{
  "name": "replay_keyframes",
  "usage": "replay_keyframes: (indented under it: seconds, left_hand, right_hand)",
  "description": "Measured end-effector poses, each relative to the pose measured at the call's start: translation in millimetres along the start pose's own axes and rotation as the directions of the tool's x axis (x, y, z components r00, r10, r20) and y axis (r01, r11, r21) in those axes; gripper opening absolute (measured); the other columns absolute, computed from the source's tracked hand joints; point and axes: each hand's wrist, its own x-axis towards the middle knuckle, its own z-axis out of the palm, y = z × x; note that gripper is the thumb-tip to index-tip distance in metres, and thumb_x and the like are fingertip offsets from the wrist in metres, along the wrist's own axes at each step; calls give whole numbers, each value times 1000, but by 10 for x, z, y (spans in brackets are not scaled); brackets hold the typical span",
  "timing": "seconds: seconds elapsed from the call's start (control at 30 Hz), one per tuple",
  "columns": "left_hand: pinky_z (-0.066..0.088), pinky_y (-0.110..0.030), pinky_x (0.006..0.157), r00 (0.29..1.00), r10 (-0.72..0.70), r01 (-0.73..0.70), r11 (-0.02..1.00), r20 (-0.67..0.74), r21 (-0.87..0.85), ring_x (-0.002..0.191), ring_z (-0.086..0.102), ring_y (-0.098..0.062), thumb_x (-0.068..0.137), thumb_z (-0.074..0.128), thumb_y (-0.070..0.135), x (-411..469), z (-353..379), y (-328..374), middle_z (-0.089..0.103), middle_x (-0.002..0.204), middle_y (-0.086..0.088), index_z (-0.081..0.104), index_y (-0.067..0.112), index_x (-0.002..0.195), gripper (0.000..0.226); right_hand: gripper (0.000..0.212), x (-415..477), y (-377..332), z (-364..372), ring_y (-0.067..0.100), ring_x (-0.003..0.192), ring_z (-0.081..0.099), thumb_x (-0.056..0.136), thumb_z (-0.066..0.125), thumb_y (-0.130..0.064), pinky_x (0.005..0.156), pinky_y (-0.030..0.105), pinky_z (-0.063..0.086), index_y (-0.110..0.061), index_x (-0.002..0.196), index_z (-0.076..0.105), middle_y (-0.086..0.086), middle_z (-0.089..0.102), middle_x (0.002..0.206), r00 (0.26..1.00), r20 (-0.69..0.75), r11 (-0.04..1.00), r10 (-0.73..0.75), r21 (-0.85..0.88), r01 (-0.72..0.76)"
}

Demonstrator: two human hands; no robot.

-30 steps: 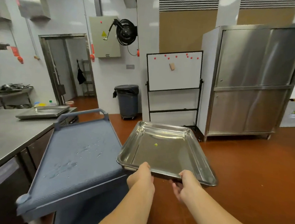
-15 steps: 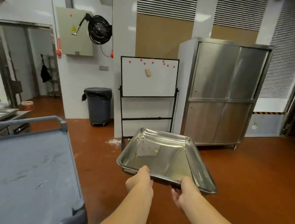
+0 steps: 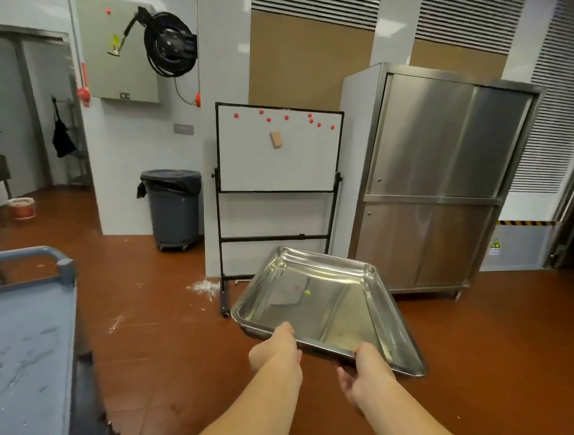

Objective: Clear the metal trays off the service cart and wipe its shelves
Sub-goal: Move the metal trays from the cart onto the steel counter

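A shiny metal tray (image 3: 327, 303) hangs in the air in front of me over the red floor, empty but for a tiny yellow-green speck. My left hand (image 3: 277, 348) grips its near rim, thumb on top. My right hand (image 3: 364, 372) holds the same rim further right, fingers curled underneath. The grey service cart (image 3: 10, 350) stands at the lower left, its top shelf bare and smeared with wet streaks and crumbs. Its handle (image 3: 35, 256) arches at the far end.
A whiteboard on a wheeled stand (image 3: 276, 154) and a steel cabinet (image 3: 432, 180) stand straight ahead. A grey bin (image 3: 171, 205) sits left of the whiteboard. White crumbs (image 3: 204, 286) lie on the floor. An open doorway shows at far right.
I have turned right, away from the cart and the steel counter. The tray stays held in both hands, now over open floor; the cart has slid to the left edge of view.
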Motion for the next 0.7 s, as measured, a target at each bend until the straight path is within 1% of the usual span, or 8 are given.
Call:
replay_keyframes:
  seconds: [0.1, 0.2, 0.27, 0.33, 0.4, 0.53, 0.63, 0.7]
  left_hand:
    - [55, -34, 71, 1000, -9, 9, 1000, -20, -23, 64, 51, -22, 76, 69, -2, 275, 454, -87, 49, 78, -13, 53, 1, 94, 24]
    - [56, -35, 71, 999, -6, 4, 999, -37, -50, 68, 52, -24, 77, 70, -1, 491, 960, -212, 47, 80, -12, 54, 1, 99, 27]
    - [56, -36, 71, 999, 8, -11, 999, -53, -52, 74, 55, -28, 77, 71, 1, 631, 1294, -259, 51, 83, -14, 57, -1, 106, 32]
    - [56, -37, 72, 998, 24, -28, 997, -59, -68, 79, 57, -30, 76, 74, 3, 764, 1603, -262, 56, 91, -18, 57, -4, 112, 41]
    - [57, -37, 73, 997, 46, -52, 996, -67, -79, 77, 58, -28, 75, 75, 4, 918, 1889, -239, 56, 93, -17, 57, -6, 115, 45]
    - [56, -36, 76, 992, 81, -87, 994, -101, -61, 62, 53, -20, 79, 69, 1, 1213, 2261, -145, 51, 79, -10, 56, -6, 111, 36]
    - [56, -34, 73, 988, 86, -99, 990, -132, -99, 61, 53, -20, 79, 68, 1, 1501, 2444, -9, 51, 79, -11, 57, -6, 109, 34]
    - [55, -32, 69, 985, 78, -99, 986, -156, -135, 62, 53, -21, 77, 70, 1, 1727, 2530, 112, 52, 82, -12, 57, -6, 110, 36]
  right_hand:
    - [30, 411, -296, 170, 26, 70, 70, 82, 58, -17, 34, 20, 45, -4, 109, 56, 15, 66, 107, 1000, -18, 1000, -6, -19, 5]
    - [33, 860, -661, 310, 26, 65, 69, 85, 60, -21, 31, 19, 43, -1, 111, 56, 17, 67, 107, 1000, -3, 999, 4, -33, -4]
    - [32, 1109, -894, 419, 25, 64, 68, 85, 57, -15, 31, 19, 43, 0, 113, 55, 18, 66, 107, 1000, 19, 999, 25, -47, -24]
    - [32, 1313, -1102, 533, 25, 64, 68, 85, 54, -11, 31, 18, 42, 0, 115, 55, 18, 67, 107, 999, 45, 998, 29, -54, -27]
    - [33, 1515, -1286, 675, 26, 65, 69, 86, 54, -10, 31, 18, 42, -1, 117, 54, 18, 66, 109, 996, 82, 998, 34, -53, -29]
    - [34, 1824, -1513, 996, 26, 64, 68, 87, 53, -11, 31, 18, 43, -5, 121, 52, 16, 63, 114, 994, 106, 998, 40, -52, -34]
    - [36, 2059, -1588, 1325, 25, 63, 68, 87, 54, -12, 31, 18, 42, -6, 123, 52, 16, 63, 116, 992, 121, 995, 41, -93, -30]
    - [32, 2205, -1609, 1580, 25, 64, 68, 86, 54, -11, 31, 18, 41, -5, 118, 51, 16, 62, 117, 988, 148, 991, 50, -132, -31]
